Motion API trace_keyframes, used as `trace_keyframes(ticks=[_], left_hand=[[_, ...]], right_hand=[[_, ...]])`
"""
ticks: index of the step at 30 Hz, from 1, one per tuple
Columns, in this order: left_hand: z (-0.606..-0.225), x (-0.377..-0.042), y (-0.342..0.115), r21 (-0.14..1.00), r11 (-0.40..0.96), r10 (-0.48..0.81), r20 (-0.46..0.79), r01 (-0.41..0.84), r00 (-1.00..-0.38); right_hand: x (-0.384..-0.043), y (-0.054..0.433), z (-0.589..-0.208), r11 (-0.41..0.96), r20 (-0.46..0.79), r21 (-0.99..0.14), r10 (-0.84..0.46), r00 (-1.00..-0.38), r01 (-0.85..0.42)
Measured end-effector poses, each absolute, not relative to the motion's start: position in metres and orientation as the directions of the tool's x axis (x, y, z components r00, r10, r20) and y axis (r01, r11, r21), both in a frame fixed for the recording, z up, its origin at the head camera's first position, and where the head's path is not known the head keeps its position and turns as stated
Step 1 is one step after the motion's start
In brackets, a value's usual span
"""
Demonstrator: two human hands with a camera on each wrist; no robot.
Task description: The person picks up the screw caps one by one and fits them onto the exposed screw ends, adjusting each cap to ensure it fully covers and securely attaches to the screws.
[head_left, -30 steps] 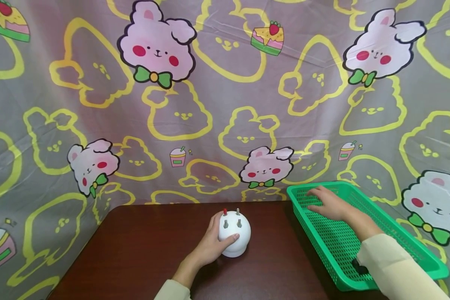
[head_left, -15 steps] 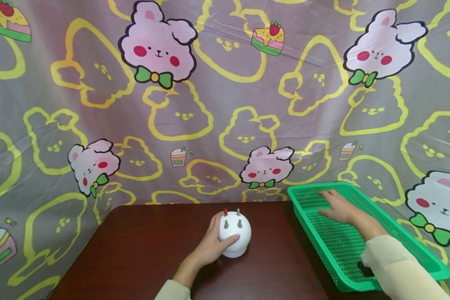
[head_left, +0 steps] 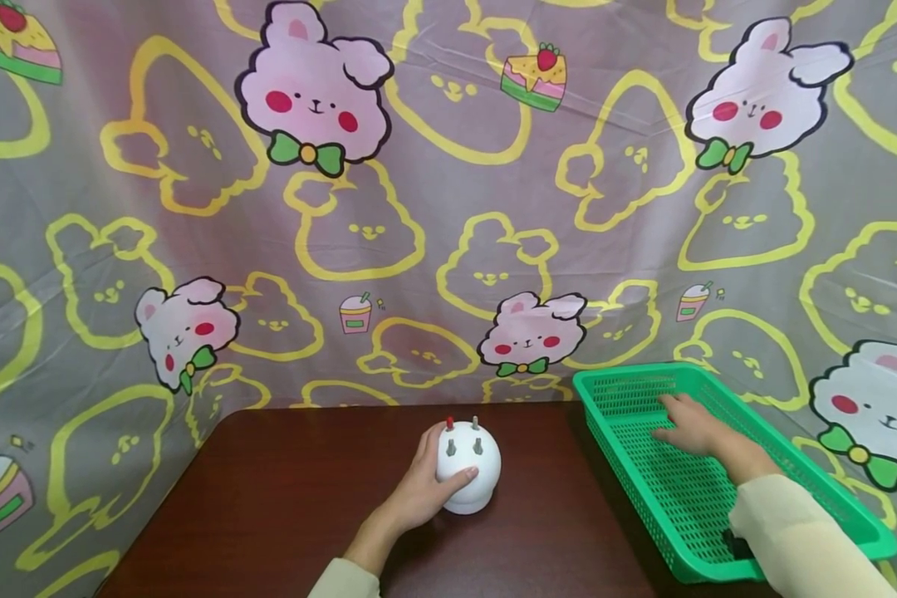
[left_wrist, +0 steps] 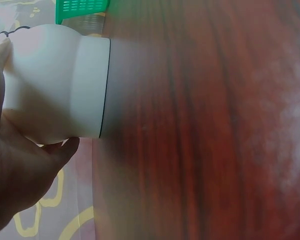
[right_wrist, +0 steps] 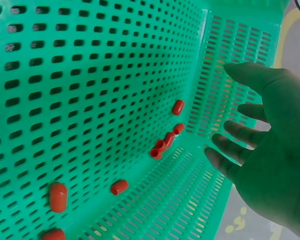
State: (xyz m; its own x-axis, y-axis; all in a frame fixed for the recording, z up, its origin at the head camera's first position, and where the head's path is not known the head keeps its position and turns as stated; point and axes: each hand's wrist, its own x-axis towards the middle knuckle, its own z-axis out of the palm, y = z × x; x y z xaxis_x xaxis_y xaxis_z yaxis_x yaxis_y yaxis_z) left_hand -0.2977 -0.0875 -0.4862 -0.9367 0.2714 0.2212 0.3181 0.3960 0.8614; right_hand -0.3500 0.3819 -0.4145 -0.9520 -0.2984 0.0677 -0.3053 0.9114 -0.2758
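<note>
A white rounded object (head_left: 468, 469) with several short pegs on top, one of them red-tipped, stands on the dark wooden table (head_left: 284, 507). My left hand (head_left: 421, 482) grips its side; the left wrist view shows the palm and thumb wrapped around the white body (left_wrist: 55, 85). My right hand (head_left: 688, 423) hovers open inside the green mesh basket (head_left: 815, 486), fingers spread. In the right wrist view the spread fingers (right_wrist: 245, 132) hang over several small red caps (right_wrist: 165, 142) lying on the basket floor (right_wrist: 90, 75).
The basket sits at the table's right edge. A cartoon-printed cloth (head_left: 448, 208) hangs close behind and along both sides. A small black item (head_left: 736, 544) lies in the basket's near corner, partly behind my right sleeve.
My right hand has slid rightward and slightly nearer inside the basket. The left hand and the white object have stayed put.
</note>
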Motion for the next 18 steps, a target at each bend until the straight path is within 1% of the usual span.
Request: trace_keyframes(ticks=[13,18], left_hand=[[-0.484,-0.298,-0.089,0.858,0.4,0.27,0.226,0.323,-0.936],[-0.484,-0.299,-0.089,0.86,0.401,0.269,0.217,0.314,-0.938]], right_hand=[[-0.353,0.398,-0.418,0.935,0.016,-0.259,-0.247,-0.969,-0.243],[-0.356,0.402,-0.418,0.938,-0.012,-0.25,-0.25,-0.968,-0.239]])
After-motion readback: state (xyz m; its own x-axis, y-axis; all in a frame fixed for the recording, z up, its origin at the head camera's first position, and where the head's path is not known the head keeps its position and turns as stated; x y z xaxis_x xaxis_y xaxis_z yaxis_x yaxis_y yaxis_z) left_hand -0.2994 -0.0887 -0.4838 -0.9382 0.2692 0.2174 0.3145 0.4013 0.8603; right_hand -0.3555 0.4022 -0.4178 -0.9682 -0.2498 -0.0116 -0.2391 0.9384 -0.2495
